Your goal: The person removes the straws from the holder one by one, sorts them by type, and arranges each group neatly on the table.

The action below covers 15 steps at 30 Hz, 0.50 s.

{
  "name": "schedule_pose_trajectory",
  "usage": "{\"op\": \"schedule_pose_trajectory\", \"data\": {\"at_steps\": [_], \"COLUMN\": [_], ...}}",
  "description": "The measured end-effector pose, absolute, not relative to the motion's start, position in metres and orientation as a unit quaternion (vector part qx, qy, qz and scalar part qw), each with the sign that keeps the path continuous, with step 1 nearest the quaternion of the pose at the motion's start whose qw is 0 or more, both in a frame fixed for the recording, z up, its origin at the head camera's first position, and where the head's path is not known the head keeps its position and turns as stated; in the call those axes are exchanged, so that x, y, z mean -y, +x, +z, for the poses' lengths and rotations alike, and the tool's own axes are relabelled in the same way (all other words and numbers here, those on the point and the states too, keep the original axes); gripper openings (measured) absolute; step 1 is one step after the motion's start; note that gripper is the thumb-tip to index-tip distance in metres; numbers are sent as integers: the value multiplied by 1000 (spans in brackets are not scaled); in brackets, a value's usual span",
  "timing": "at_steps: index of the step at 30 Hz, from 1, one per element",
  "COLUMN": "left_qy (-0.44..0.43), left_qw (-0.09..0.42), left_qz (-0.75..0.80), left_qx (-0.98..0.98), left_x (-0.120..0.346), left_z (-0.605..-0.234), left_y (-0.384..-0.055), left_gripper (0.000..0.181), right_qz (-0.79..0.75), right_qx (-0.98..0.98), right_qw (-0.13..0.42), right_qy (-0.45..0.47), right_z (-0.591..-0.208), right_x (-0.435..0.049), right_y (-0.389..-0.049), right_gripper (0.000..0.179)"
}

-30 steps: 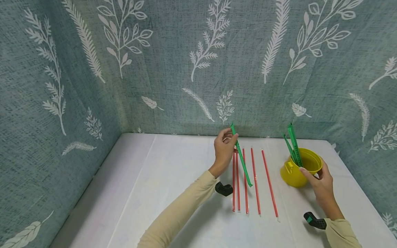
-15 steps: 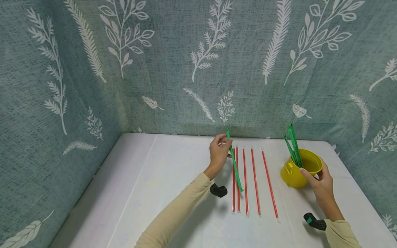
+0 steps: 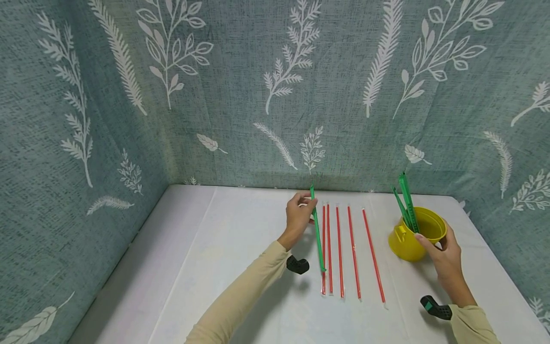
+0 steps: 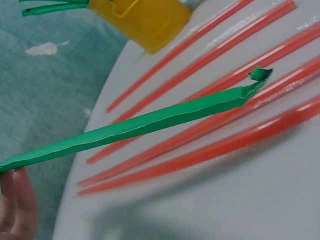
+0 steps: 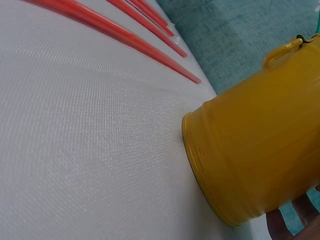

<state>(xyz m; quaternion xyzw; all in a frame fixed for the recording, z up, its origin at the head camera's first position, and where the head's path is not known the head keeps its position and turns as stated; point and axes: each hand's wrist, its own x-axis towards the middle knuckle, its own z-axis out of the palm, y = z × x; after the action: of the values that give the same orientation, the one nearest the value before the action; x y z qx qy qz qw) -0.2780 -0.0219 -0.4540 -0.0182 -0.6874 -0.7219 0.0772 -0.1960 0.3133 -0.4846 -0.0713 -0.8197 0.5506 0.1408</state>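
Note:
My left hand (image 3: 296,217) pinches a green-wrapped straw (image 3: 318,239) near its far end. The straw hangs over the leftmost of several red straws (image 3: 340,258), which lie side by side in clear wrappers. In the left wrist view the green straw's crimped tip (image 4: 260,75) stands above the red ones. My right hand (image 3: 448,263) grips the rim and side of a yellow bucket (image 3: 406,247) on the right. Several green-wrapped straws (image 3: 408,203) lean upright in the bucket. In the right wrist view the bucket's side (image 5: 255,135) hides most of the right fingers.
A white cloth covers the table (image 3: 206,267). Behind it and along the left hangs a blue-green leaf-patterned curtain (image 3: 240,95). A black wrist device (image 3: 298,265) sits below the left hand, and another black device (image 3: 436,306) sits by the right sleeve.
My left hand has moved left and slightly nearer with the green-wrapped straw, which now hangs more upright over the leftmost red straws. The right hand and bucket stay in place.

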Motion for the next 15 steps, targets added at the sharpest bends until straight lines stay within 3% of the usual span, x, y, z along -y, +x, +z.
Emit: {"op": "schedule_pose_trajectory", "data": {"at_steps": [15], "left_qy": [0], "left_qw": [31], "left_qz": [-705], "left_qx": [709], "left_x": [28], "left_z": [-466], "left_y": [-280], "left_gripper": [32], "right_qz": [549], "right_qx": [819], "right_qw": [153], "right_qy": [-72], "right_z": [-487], "right_x": [-313], "right_y": [-195], "right_gripper": [72]}}
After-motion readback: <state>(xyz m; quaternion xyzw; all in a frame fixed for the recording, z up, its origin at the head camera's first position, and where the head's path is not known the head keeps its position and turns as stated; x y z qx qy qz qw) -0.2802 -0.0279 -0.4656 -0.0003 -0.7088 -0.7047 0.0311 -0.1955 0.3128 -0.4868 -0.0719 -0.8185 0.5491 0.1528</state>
